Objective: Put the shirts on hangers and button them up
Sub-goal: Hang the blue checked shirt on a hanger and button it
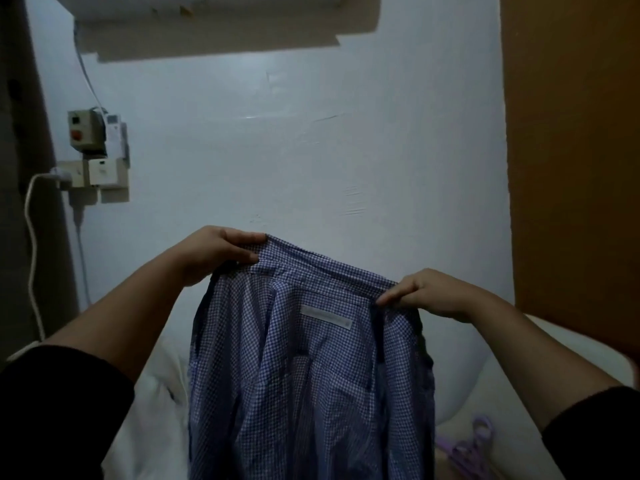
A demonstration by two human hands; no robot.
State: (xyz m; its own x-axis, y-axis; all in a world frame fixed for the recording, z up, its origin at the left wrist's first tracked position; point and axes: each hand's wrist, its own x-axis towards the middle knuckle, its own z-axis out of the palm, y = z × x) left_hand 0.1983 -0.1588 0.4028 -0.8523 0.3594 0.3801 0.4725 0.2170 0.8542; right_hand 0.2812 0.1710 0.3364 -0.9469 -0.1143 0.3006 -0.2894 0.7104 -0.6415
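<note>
Head view: shirt [304, 368] collar pinched between both hands' fingers [242, 252].

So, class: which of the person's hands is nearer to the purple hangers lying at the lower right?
The right hand. It pinches the shirt collar above the purple hangers; the left hand grips the collar's far end, across the shirt from them.

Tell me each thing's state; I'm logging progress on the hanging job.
Shirt: held up by the collar, hanging open, not on a hanger.
Left hand: grips the collar's left end.
Right hand: pinches the collar's right end.
Hangers: purple, lying unused at lower right.
Plug: in the wall socket.
</note>
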